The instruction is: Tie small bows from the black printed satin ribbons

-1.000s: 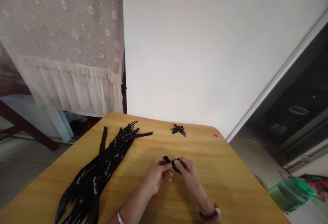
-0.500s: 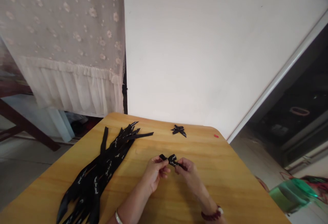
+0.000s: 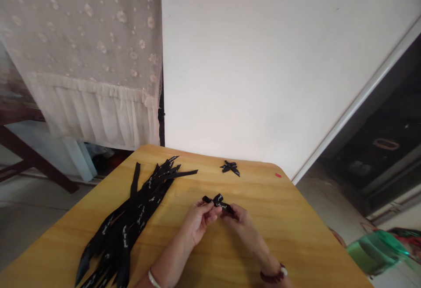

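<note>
A small black ribbon bow (image 3: pixel 217 201) with pale lettering is held between my two hands above the wooden table. My left hand (image 3: pixel 201 218) pinches the bow at its left side near the knot. On the right, my right hand (image 3: pixel 239 220) has its fingers closed on the bow's ribbon tail. Beyond my hands lies another black bow (image 3: pixel 230 167), flat on the tabletop. A long pile of black printed ribbons (image 3: pixel 140 211) spreads over the table's left part.
The wooden table (image 3: pixel 279 222) has a small red piece (image 3: pixel 278 175) near its far right corner. A white panel (image 3: pixel 263 68) stands behind it, with a lace curtain (image 3: pixel 98 59) at the left. A green translucent container (image 3: pixel 375 250) is at lower right.
The bow has turned and tilted slightly between my hands, its right loop now more upright. The fingers of both hands have shifted a little around it.
</note>
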Demonstrator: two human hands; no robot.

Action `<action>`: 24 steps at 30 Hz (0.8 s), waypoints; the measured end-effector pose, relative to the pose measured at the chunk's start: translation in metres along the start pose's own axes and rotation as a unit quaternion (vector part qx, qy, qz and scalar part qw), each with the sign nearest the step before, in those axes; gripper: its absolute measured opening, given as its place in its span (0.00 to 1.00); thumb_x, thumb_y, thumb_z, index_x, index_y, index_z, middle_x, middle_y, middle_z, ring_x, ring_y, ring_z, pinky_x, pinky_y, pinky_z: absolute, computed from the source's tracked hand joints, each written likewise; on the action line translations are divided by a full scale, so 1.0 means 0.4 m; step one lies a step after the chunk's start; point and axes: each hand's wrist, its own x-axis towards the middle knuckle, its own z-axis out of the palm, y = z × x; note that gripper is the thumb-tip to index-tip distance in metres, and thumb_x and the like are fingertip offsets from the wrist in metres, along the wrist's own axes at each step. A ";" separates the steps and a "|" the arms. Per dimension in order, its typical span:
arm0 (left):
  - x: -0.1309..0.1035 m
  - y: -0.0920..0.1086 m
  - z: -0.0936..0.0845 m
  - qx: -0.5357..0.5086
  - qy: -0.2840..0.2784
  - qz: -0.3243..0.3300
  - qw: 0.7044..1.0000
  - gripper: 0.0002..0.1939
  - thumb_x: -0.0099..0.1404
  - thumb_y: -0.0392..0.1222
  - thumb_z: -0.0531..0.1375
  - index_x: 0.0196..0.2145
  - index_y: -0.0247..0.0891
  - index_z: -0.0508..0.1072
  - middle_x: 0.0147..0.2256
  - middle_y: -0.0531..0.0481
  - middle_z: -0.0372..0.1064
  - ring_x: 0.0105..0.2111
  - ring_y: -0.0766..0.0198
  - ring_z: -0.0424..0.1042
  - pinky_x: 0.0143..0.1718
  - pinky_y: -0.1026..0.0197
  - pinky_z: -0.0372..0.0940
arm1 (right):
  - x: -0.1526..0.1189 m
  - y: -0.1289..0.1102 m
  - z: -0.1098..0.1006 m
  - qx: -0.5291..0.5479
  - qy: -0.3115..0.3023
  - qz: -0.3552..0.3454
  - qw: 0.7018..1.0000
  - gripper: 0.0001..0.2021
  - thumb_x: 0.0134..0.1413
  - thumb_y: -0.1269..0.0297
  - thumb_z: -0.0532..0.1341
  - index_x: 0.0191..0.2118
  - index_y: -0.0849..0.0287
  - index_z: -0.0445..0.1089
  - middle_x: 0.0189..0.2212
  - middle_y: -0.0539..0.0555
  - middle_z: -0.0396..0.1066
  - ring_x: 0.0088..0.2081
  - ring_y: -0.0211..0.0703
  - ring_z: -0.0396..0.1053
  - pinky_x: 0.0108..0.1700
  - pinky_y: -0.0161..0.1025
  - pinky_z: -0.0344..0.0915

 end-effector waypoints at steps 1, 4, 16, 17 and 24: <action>0.001 0.001 0.000 -0.001 -0.003 0.006 1.000 0.06 0.49 0.27 0.60 0.26 0.30 0.67 0.25 0.46 0.72 0.26 0.63 0.73 0.19 0.72 0.66 | 0.001 -0.001 -0.003 0.013 -0.006 0.001 1.000 0.06 0.40 0.66 0.59 0.28 0.61 0.68 0.25 0.51 0.70 0.30 0.42 0.65 0.32 0.35 0.60; 0.001 0.002 0.000 0.000 -0.018 0.029 0.999 0.06 0.48 0.26 0.60 0.26 0.29 0.68 0.28 0.44 0.72 0.29 0.63 0.72 0.23 0.72 0.67 | 0.007 0.000 -0.013 0.062 -0.001 0.016 0.998 0.07 0.39 0.66 0.60 0.29 0.61 0.68 0.27 0.53 0.71 0.31 0.43 0.67 0.36 0.39 0.61; 0.006 -0.027 -0.005 0.119 -0.051 0.034 0.991 0.08 0.45 0.32 0.62 0.26 0.31 0.68 0.29 0.42 0.72 0.26 0.61 0.72 0.21 0.68 0.65 | 0.012 -0.011 -0.028 0.062 0.140 0.010 0.988 0.10 0.38 0.59 0.60 0.26 0.62 0.67 0.24 0.55 0.70 0.30 0.44 0.67 0.36 0.39 0.62; 0.005 -0.031 -0.004 0.138 -0.061 0.029 0.988 0.08 0.45 0.33 0.62 0.26 0.30 0.68 0.29 0.42 0.72 0.26 0.61 0.72 0.21 0.68 0.64 | 0.011 -0.017 -0.025 0.042 0.135 0.009 0.990 0.11 0.40 0.57 0.59 0.25 0.62 0.67 0.24 0.54 0.70 0.30 0.43 0.66 0.35 0.38 0.61; -0.008 -0.052 0.009 0.274 -0.120 0.003 0.954 0.12 0.45 0.36 0.59 0.31 0.29 0.71 0.26 0.43 0.72 0.24 0.59 0.72 0.20 0.65 0.63 | -0.001 -0.030 0.001 -0.041 0.050 -0.003 0.998 0.15 0.48 0.56 0.53 0.20 0.61 0.63 0.18 0.48 0.62 0.23 0.37 0.61 0.24 0.31 0.56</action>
